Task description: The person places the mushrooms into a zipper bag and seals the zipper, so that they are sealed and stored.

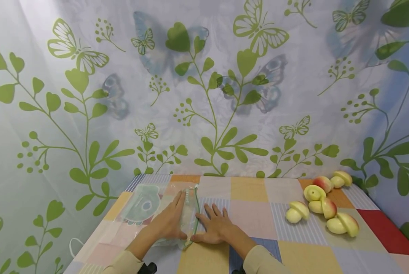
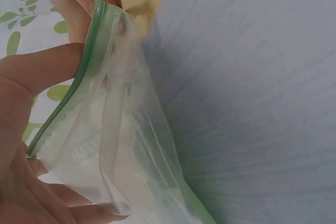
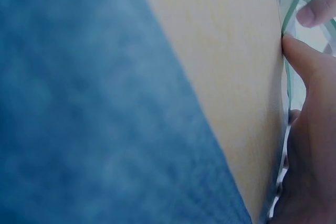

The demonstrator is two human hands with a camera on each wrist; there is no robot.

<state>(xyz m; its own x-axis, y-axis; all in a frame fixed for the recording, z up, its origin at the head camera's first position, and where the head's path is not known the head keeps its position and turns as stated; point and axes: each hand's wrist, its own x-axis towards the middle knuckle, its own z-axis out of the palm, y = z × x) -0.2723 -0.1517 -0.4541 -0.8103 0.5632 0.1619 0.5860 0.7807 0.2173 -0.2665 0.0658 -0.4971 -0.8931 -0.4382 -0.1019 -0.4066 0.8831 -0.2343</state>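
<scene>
so going left to right: there's a thin white cord (image 1: pixel 73 247) off to the left of the left hand (image 1: pixel 168 219), and just beyond that hand's back is a teal one-eyed monster print (image 1: pixel 141 203) on a clear bag (image 1: pixel 158 204). left hand lies on the bag, thumb and fingers spread wide rather than curled, thumb at the green zip (image 2: pixel 91 40). that edge runs between the hands. right hand (image 1: pixel 216 227) is just beside it, fingers fanned out on the cloth (image 1: pixel 250 222), its thumb touching the zip's near end.

my read: the step in hand is working the bag's mouth edge. can't tell if the zip is sealed or parted. next move probably calls for a proper fingertip pinch on both sides of that edge, since the film looks floppy and could slip.

well to the right of the right hand, a bunch of yellow-and-red fruits (image 1: pixel 315 193).

writing-wise: no brand i can read. there's maybe tiny lettering on the print, too small to make out.
</scene>
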